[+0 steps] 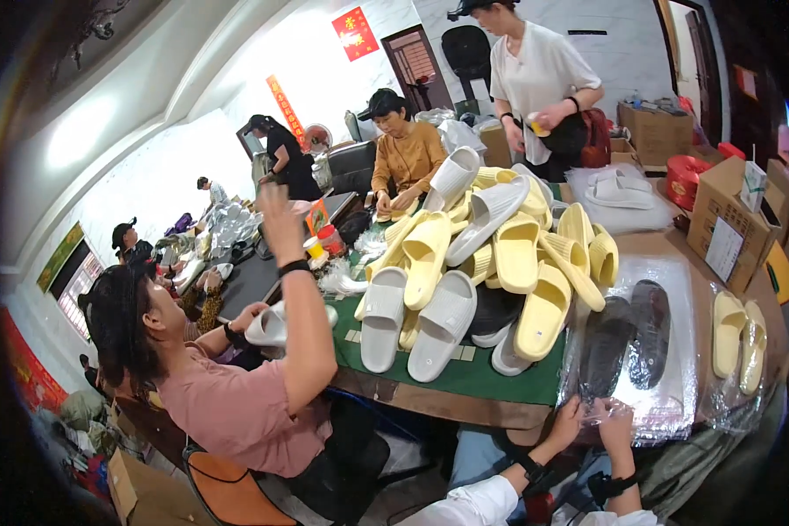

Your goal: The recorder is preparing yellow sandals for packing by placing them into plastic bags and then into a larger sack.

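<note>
Both hands sit at the near edge of the desk (465, 408), working on a clear plastic bag (666, 399) that holds a pair of dark slippers (627, 342). The left hand (565, 421) pinches the bag's near corner with fingers closed on the film, and the right hand (616, 425) grips the same crinkled edge just beside it. The dark slippers lie side by side inside the bag, toes pointing far, right of the green mat (482, 377).

Judging by the grip on the open end, the step in hand looks like closing or straightening the bag mouth around the pair. The next move would seem to call for drawing the loose film flat and keeping the two slippers aligned so they do not slide apart inside.

Left of the bag rises a heap of yellow slippers (517, 254) mixed with white slippers (443, 324). Another bagged yellow pair (736, 337) lies to the right, near a cardboard box (728, 219). A person in a pink shirt (237, 412) sits at the left with one arm raised, holding a white slipper (267, 326) in the other hand.
</note>
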Available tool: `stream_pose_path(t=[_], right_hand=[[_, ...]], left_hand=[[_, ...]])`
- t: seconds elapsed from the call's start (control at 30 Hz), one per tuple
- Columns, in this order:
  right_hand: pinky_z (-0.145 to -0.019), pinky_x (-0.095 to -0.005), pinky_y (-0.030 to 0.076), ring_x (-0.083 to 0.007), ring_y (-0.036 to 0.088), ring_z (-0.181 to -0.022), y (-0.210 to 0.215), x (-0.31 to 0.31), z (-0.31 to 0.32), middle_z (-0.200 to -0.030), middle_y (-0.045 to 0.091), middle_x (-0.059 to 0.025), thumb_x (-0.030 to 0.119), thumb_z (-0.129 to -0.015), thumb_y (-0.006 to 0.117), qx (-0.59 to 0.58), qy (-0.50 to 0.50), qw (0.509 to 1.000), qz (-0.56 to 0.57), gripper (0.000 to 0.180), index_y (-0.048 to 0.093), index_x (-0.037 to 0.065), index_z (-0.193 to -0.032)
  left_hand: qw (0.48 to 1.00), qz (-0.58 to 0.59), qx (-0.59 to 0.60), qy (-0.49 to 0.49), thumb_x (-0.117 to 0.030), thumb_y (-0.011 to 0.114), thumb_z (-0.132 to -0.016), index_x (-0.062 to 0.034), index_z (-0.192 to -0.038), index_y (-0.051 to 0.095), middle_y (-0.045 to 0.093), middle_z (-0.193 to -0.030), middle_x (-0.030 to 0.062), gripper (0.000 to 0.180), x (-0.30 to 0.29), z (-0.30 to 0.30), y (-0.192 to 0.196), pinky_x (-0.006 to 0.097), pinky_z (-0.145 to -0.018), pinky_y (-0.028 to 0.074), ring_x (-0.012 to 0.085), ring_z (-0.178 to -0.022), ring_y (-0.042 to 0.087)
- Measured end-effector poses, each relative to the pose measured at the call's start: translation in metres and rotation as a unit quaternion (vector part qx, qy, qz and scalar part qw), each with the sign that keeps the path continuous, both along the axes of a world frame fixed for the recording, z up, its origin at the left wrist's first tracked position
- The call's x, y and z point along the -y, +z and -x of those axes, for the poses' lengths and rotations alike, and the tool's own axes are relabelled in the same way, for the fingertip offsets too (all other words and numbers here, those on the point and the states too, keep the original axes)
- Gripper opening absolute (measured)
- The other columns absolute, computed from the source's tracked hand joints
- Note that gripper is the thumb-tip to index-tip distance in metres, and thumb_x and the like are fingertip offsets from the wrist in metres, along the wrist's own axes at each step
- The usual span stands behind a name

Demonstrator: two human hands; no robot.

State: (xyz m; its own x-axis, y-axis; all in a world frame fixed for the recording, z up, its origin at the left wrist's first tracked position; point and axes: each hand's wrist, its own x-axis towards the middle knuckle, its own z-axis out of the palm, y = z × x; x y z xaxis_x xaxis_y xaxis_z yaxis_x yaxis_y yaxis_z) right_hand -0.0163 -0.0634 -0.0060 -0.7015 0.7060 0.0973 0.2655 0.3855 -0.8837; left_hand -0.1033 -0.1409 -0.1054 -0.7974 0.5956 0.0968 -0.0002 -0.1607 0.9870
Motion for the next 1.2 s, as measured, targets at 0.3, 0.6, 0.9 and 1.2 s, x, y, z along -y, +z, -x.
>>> stream_pose_path(t=[0.3,0.6,0.9,1.2], right_hand=[[-0.062,-0.0358,0.047,-0.0263,0.061,-0.065,-0.011,0.003,0.002,-0.071,0.064,-0.0160,0.022,-0.081,0.063,-0.022,0.009,0.999,-0.045,0.022,0.066,0.000,-0.080],[-0.061,-0.0344,0.047,-0.0249,0.062,-0.064,-0.002,0.009,0.005,-0.071,0.065,-0.0151,0.017,-0.080,0.064,-0.049,0.026,0.998,-0.022,0.020,0.066,-0.002,-0.080],[-0.064,-0.0344,0.048,-0.0252,0.062,-0.067,-0.003,0.009,0.004,-0.073,0.065,-0.0156,0.016,-0.080,0.062,-0.044,0.024,0.999,0.008,0.019,0.066,-0.002,-0.081],[-0.065,-0.0361,0.047,-0.0268,0.062,-0.069,-0.003,0.011,0.004,-0.074,0.064,-0.0165,0.019,-0.078,0.065,-0.047,0.005,0.999,-0.024,0.021,0.064,-0.002,-0.079]], left_hand=[[0.999,0.033,-0.005,0.000,-0.007,0.040,-0.093,-0.0032,-0.091,0.046,0.046,-0.078,-0.0005,0.008,0.005,-0.007,0.028,0.024,-0.061,0.039,0.0076,-0.070,0.042],[1.000,-0.031,0.000,-0.003,-0.004,0.040,-0.093,-0.0031,-0.091,0.046,0.045,-0.080,-0.0003,0.007,0.003,-0.004,0.011,0.023,-0.064,0.038,0.0078,-0.074,0.041],[0.999,-0.025,0.014,-0.017,-0.009,0.040,-0.094,-0.0025,-0.089,0.044,0.046,-0.082,0.0003,0.010,0.000,-0.004,0.009,0.023,-0.069,0.040,0.0077,-0.078,0.043],[1.000,0.024,-0.012,-0.002,-0.009,0.041,-0.094,0.0034,-0.096,0.048,0.051,-0.086,0.0071,0.014,0.006,-0.005,0.024,0.025,-0.075,0.040,0.0104,-0.083,0.045]])
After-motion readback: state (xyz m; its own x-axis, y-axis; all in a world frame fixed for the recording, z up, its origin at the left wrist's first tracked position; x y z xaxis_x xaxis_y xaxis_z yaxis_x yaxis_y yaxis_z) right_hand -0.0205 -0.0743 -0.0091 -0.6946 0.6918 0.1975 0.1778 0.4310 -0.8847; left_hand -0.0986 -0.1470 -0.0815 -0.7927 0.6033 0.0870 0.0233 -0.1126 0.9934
